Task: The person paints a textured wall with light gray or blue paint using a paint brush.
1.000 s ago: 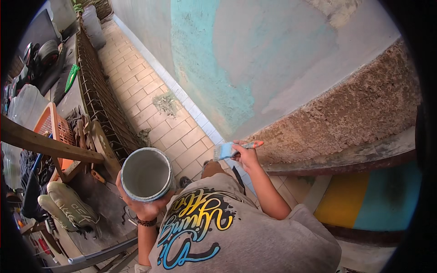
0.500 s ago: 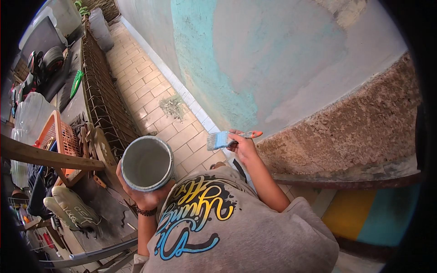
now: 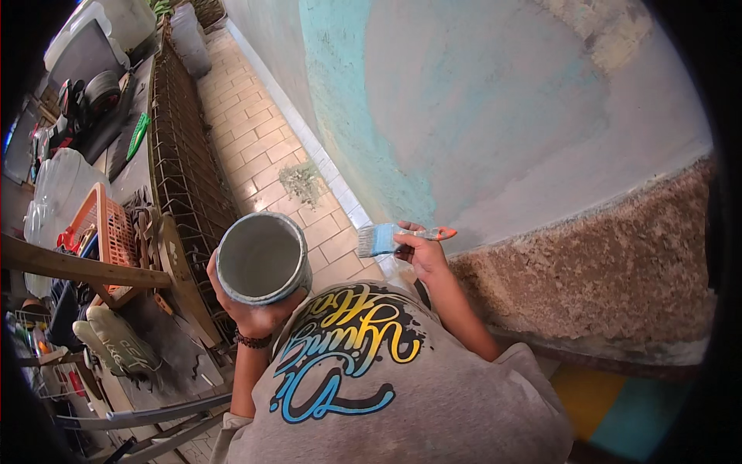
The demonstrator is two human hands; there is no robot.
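Left hand [image 3: 259, 315] wrapped around a grey, paint-crusted bucket [image 3: 265, 233], mouth up, held before a printed shirt [image 3: 464, 402], right hand [image 3: 422, 255] pinching a blue-banded paintbrush [image 3: 382, 240] aimed left, near turquoise-and-grey wall [image 3: 495, 116], pale floor tiles [image 3: 249, 127] between, orange basket [image 3: 116, 236] far left.

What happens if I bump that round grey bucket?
The round, grey, open-topped bucket might tip, since only the left hand holds it. It'd probably feel stiff, as its rim looks round in that grip. Laid sideways, its curved shape could let it roll.
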